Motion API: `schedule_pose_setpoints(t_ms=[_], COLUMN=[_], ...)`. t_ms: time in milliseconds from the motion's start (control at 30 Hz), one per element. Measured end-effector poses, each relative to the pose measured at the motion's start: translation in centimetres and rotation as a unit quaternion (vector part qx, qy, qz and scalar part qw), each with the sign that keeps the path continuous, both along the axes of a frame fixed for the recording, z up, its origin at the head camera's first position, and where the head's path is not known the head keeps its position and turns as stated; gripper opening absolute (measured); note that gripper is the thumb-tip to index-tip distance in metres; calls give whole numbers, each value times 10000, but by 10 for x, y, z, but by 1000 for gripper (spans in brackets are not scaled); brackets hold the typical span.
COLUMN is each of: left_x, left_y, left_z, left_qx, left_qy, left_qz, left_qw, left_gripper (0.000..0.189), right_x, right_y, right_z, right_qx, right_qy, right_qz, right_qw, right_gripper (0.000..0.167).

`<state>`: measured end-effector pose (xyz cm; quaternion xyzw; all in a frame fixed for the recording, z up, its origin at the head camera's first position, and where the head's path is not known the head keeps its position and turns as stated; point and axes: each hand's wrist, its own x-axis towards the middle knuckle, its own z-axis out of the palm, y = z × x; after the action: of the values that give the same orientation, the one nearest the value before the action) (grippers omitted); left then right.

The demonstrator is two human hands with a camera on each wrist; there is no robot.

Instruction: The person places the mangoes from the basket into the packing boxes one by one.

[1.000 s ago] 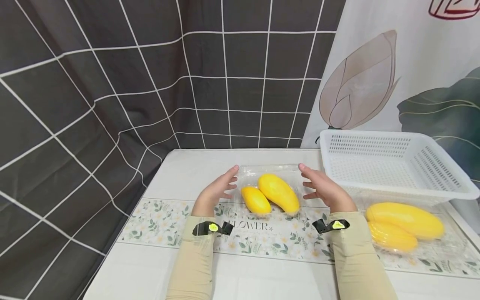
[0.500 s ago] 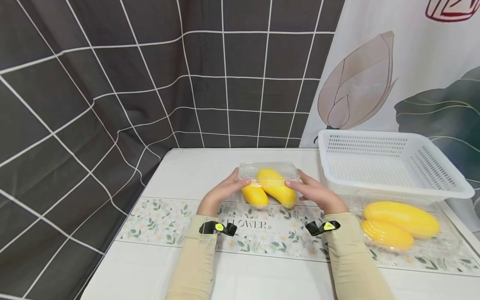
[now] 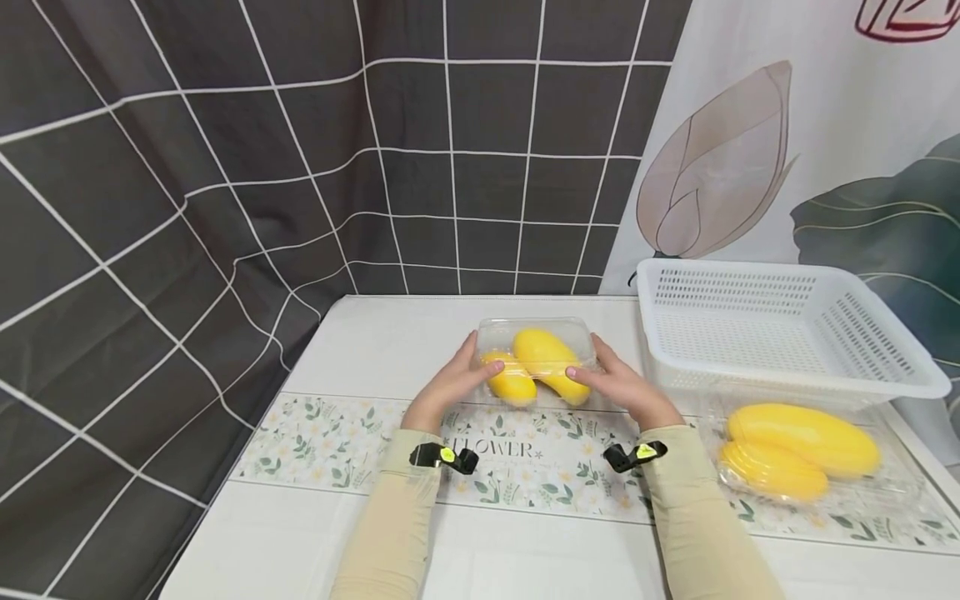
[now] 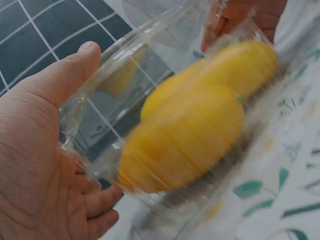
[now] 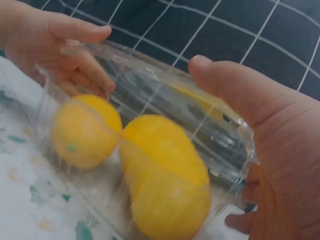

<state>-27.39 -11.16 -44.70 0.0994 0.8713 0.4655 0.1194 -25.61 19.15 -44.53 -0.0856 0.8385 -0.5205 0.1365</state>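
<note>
Between my two hands is a clear plastic box [image 3: 495, 333] holding a larger yellow mango [image 3: 542, 350] and a smaller yellow mango [image 3: 512, 382]. My left hand [image 3: 452, 385] grips the box's left end, its thumb over the near top edge and the fingers along the side. At the opposite end my right hand [image 3: 628, 387] grips it in the same way. Both wrist views are blurred; in them the thumbs lie at the top rim of the box and the fingers reach low along its ends.
A white perforated plastic basket [image 3: 787, 379] stands at the back right. In front of it sits another clear box [image 3: 892, 487] with two yellow mangoes [image 3: 806, 437]. A floral strip [image 3: 322, 450] crosses the white table, and a dark grid-patterned curtain [image 3: 487, 192] hangs behind.
Both hands have closed in from beside the box and taken hold of its ends, thumbs coming down onto the near edge. The box has shifted slightly upward in the head view and tilted.
</note>
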Motion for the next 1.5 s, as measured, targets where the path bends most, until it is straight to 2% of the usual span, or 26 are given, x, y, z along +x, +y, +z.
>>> schedule_pose_setpoints(t_ms=[233,333,500,667,833,967,1100,1200,1267,1367,1500], left_x=[-3,-4,-4,-4,-2,-1,0,0,1,0,0], left_y=[-1,-1,-1,-1,-1,-2,-4,-5,-6,-5,-3], left_z=[-13,-16,-19,-23,-26,-30,-37,-42,-44,-45,-45], left_qx=[-183,-326,-392,-348,-121,219,780,1120,1238,1299,1091], left_qy=[467,545,511,480,523,515,310,103,29,133,256], left_qz=[-67,-56,1,9,-111,-174,-168,-79,-4,51,327], left_qw=[9987,9980,9979,9982,9985,9983,9963,9936,9923,9914,9932], left_gripper=[100,100,101,102,104,102,93,92,92,94,93], right_x=[-2,-1,-1,-3,-5,-5,-3,-3,-4,-5,-7], right_y=[-2,-3,-4,-2,1,1,2,2,2,1,3], right_z=[-13,-17,-26,-32,-36,-38,-39,-39,-39,-40,-42], right_qx=[175,-18,-413,-96,287,281,-23,-379,-583,-683,-560], right_qy=[88,-7,45,366,723,848,900,726,551,352,446], right_qz=[-139,-210,-243,-213,-158,-123,-88,-137,-207,-322,-429], right_qw=[9997,9998,9988,9991,9968,9959,9959,9965,9966,9965,9965], right_gripper=[107,110,113,112,111,112,100,85,83,89,87])
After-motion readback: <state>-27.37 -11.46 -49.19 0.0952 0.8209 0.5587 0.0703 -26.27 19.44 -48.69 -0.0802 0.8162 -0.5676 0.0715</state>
